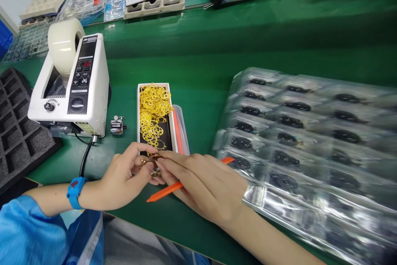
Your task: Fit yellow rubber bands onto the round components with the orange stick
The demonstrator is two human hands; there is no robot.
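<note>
Near the front of the bench, my left hand (124, 178) is closed on a small round part with a brown, metallic shine (151, 160), which my fingers mostly hide. My right hand (211, 186) meets it there, its fingertips on the same part. Tucked under the right fingers is an orange stick with pointed ends (165, 192), lying slantwise across the hand. Just beyond both hands stands a white box (138, 122) with a dark bottom. Thin yellow ring-shaped pieces (151, 110) lie heaped inside it.
A white tape dispenser (101, 75) and a small tally counter (117, 126) stand left. Clear plastic trays (266, 132) with dark parts fill the right. Beside the box lies a clear lid (183, 132) with an orange strip. A dark foam tray (23, 132) sits far left.
</note>
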